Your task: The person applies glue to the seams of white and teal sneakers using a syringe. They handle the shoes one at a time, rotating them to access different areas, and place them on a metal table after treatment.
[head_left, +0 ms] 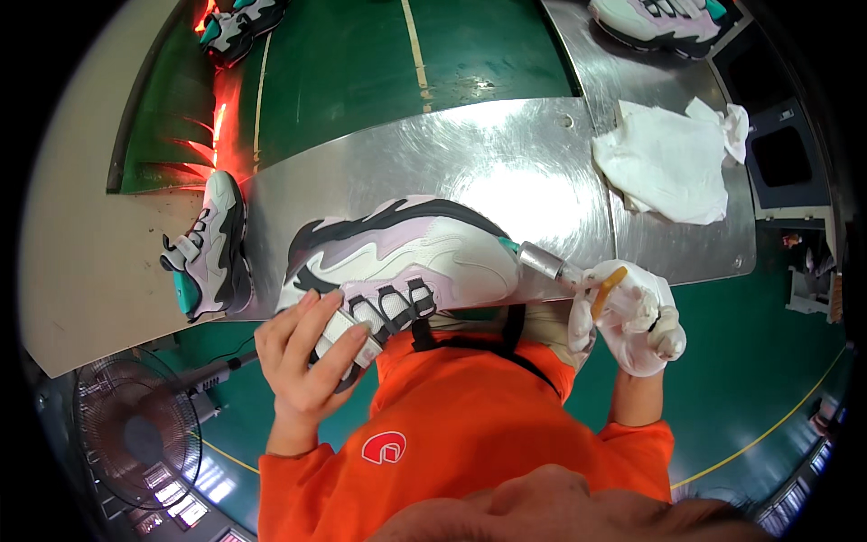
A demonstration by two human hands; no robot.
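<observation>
- The bare left hand curls around the laced tongue end of a chunky white, lilac and black sneaker, fingers pressed over the straps.
- That sneaker lies on its side on the brushed, shiny metal tabletop, close to the near edge and just in front of the orange-shirted torso.
- The right hand, in a white fabric glove, is closed around a small tool with a silver cylindrical metal barrel; the barrel tip sits at the teal heel of the sneaker. A thin amber strip pokes up from the gloved grip.
- A crumpled white cloth lies well apart on the right part of the tabletop, its folds soft and bunched.
- A 2nd matching sneaker with a teal toe rests to the left, where the metal tabletop meets a pale beige board.
- A 3rd sneaker sits at the far right on another metal sheet, and a 4th at the far left on a dark green belt, beside a red-orange glow.
- Below the board, a round wire-caged fan stands over the green floor, which carries a yellow line.
- No open containers are in view.
</observation>
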